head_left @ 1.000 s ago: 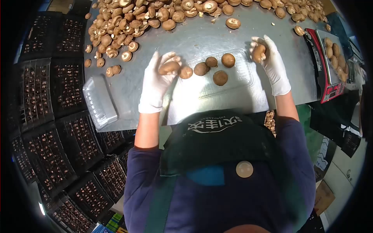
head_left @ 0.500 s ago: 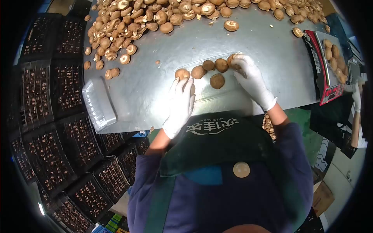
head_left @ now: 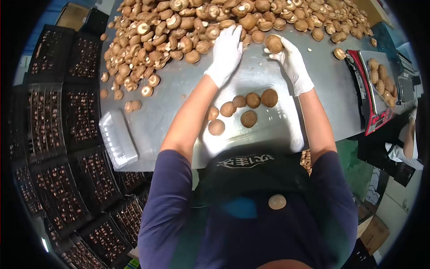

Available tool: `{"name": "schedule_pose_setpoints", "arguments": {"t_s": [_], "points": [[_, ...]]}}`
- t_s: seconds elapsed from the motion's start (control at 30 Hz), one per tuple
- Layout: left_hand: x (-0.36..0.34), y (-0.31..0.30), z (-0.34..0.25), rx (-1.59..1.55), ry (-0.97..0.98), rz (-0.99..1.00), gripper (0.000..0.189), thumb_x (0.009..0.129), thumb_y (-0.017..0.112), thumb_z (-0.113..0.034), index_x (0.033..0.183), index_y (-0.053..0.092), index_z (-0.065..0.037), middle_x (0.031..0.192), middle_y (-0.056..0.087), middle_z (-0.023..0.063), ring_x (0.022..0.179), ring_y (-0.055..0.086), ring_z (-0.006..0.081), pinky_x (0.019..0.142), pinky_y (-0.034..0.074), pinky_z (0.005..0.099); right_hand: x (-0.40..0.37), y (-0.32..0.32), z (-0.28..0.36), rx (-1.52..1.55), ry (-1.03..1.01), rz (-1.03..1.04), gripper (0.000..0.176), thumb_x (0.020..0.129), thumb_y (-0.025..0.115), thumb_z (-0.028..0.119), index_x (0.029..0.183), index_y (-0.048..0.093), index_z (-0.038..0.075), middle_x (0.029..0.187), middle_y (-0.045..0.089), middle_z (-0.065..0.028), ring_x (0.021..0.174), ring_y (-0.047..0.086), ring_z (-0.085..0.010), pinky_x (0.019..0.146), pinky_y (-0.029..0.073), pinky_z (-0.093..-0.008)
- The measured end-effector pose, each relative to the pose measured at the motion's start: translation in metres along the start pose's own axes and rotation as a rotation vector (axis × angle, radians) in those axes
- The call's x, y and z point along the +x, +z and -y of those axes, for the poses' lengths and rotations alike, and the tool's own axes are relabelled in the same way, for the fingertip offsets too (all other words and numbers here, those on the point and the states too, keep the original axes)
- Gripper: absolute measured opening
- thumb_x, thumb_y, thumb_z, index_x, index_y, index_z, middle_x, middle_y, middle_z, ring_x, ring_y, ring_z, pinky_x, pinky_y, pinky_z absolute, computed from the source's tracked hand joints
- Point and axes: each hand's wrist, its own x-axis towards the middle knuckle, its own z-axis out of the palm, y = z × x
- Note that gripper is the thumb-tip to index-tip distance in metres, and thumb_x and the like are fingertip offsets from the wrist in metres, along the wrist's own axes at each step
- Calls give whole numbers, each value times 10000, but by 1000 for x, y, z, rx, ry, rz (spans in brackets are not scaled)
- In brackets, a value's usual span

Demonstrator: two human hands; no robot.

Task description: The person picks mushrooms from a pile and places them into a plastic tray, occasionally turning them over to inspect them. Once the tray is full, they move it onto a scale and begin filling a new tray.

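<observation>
My left hand, in a white glove, reaches to the front of the large mushroom pile; its fingertips are over the mushrooms, and whether it holds one cannot be made out. To its right, my right hand, also gloved, grips a brown mushroom between thumb and fingers, cap showing. Nearer to me, several mushrooms lie cap up in a clear shallow tray on the metal table.
A stack of clear trays stands at the table's left edge. On the right, a red scale bears a tray of mushrooms. Black crates line the left side. Another person's arm shows at far right.
Both hands have moved away from the tray, forward to the pile. The right hand now has a mushroom in its grip. The view has shifted, so the pile appears larger.
</observation>
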Motion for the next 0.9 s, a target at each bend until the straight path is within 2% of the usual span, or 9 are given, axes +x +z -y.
{"name": "schedule_pose_setpoints", "arguments": {"t_s": [0.2,0.27,0.37,0.4,0.5,0.73,0.77,0.8,0.9], "points": [[21,6,10,-139,-53,60,419,806,625,-53,1219,567,-14,1133,607,149,1093,550,316,936,458,401,10,-14,18,743,257,143,421,1024,406,264,1265,487,-72,1137,620,-274,984,663,-378,778,592,-424],[11,-14,7,-1117,-557,91,440,861,596,-58,1293,533,-7,1251,580,138,1195,534,274,999,439,362,21,-3,22,692,254,115,392,1001,472,267,1216,531,-56,1100,640,-228,937,674,-337,746,588,-403],[-16,-44,10,-1609,-625,85,501,918,562,-78,1394,429,4,1379,485,140,1257,504,265,1045,434,399,43,25,27,88,68,-29,384,895,647,264,1183,597,15,1000,641,-76,895,658,-224,729,545,-313],[-31,-60,12,-1918,-705,39,525,915,581,-86,1403,410,9,1401,460,145,1257,504,285,1046,442,426,57,43,22,-715,-386,-56,518,811,706,276,1271,563,87,1089,604,-86,1005,634,-234,811,530,-337],[-50,-83,7,-1999,-764,4,546,927,581,-105,1415,375,27,1407,449,162,1264,501,291,1052,449,438,68,62,10,-1230,-423,-155,694,725,746,314,1354,490,177,1276,495,-130,1035,615,-308,857,517,-399],[-91,-121,-20,-1917,-794,87,531,875,599,-28,1366,410,45,1275,530,148,1158,555,213,978,489,334,80,54,17,-1381,-443,-174,579,746,752,287,1276,580,129,1177,579,-100,894,663,-261,763,533,-374],[-96,-129,-28,-1795,-778,101,537,867,596,-17,1368,410,40,1271,529,144,1159,551,202,974,486,324,25,73,68,-941,-150,-107,391,829,630,296,1182,621,128,1094,621,-151,1005,602,-236,895,484,-352],[-101,-137,-36,-1674,-760,120,544,859,593,-6,1369,411,35,1267,527,140,1159,546,192,971,483,315,26,51,59,-411,-120,249,352,828,607,161,1164,606,54,1043,597,-136,949,586,-268,808,488,-368],[-135,-144,-52,-1176,-665,168,561,812,647,8,1343,471,-33,1223,566,95,1072,579,176,893,495,307,-5,30,50,-518,9,201,581,764,757,269,1271,586,44,1156,620,-56,926,607,-157,781,495,-311]]}}
